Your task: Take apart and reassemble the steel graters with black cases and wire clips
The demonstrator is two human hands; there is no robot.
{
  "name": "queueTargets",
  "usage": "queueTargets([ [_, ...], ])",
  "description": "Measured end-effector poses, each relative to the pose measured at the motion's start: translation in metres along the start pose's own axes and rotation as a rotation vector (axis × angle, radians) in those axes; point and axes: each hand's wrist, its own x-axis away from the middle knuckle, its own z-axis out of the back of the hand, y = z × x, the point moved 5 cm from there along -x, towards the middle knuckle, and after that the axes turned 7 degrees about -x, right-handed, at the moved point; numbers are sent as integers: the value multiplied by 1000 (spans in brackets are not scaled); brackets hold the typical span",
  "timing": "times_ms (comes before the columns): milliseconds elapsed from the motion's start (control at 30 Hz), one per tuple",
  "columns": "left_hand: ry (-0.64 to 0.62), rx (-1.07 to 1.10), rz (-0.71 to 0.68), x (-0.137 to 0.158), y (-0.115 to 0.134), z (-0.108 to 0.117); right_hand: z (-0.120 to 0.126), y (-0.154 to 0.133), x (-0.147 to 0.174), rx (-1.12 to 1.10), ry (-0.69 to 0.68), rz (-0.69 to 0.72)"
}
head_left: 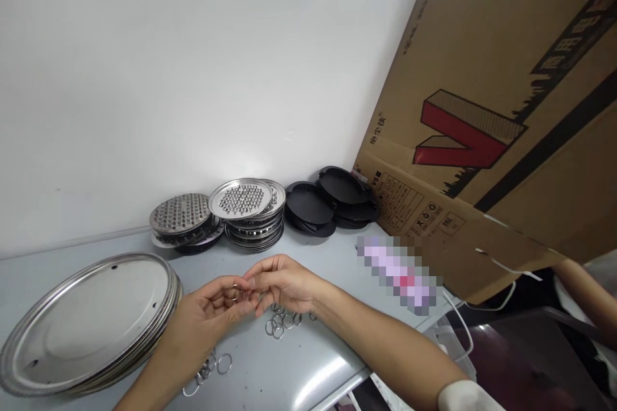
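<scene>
A metal ring, partly hidden by fingers, sits pinched in the left hand above a gray table, where the bent fingers of the right hand meet it, their own grip too obscured to tell. A carton, cut off at right, reads "V" and "V6" behind a pixelated object. Loose rings, some covered by the arms, lie near stacked steel plates, studded discs and black dishes.

The left forearm reaches in from the lower left, and its left hand curls its fingers toward the thumb, inner side facing the wearer. The right forearm slants in from the lower right, the right hand bent-fingered and pointing left, fingertips meeting the other hand's.
</scene>
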Motion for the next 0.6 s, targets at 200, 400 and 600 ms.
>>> queueTargets([
  [200,-25,-3,17,0,-4,1,4,5,0,-73,95,-128],
  [400,-57,181,-12,-3,-12,-10,6,11,-1,-114,125,-165],
  [600,30,149,-67,-6,-9,-14,0,16,-4,1,112,-144],
])
